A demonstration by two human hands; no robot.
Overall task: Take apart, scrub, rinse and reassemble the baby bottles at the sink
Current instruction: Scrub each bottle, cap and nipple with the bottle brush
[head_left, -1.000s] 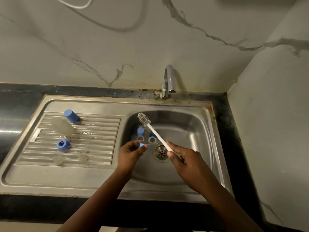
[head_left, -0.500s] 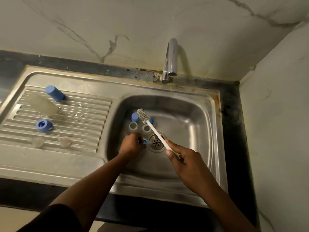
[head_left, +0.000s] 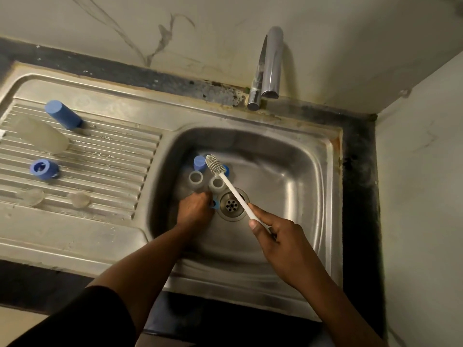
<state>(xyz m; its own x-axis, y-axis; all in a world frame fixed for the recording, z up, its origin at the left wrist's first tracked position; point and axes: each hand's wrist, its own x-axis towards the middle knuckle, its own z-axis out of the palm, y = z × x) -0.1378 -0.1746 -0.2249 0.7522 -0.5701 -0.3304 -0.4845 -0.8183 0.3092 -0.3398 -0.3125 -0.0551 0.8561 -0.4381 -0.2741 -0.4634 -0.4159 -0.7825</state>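
— Hands, quick?
— Both were over the sink basin. The right hand had the bottle brush by the end of its white handle, thumb and fingers pinched tight round it. The bristle head was tilted up over the parts at the back.
— Left?
— The left hand was down at the basin floor, just beside the drain. Its fingers were curled onto a small blue piece, mostly hidden; couldn't tell which part.
— Bottles?
— An upright bottle and a second upright bottle stood mouths open between that hand and a blue cap.
— Drainboard?
— The drainboard carried a lying bottle, a second blue cap just beside it, a blue ring, a clear teat and a second teat.
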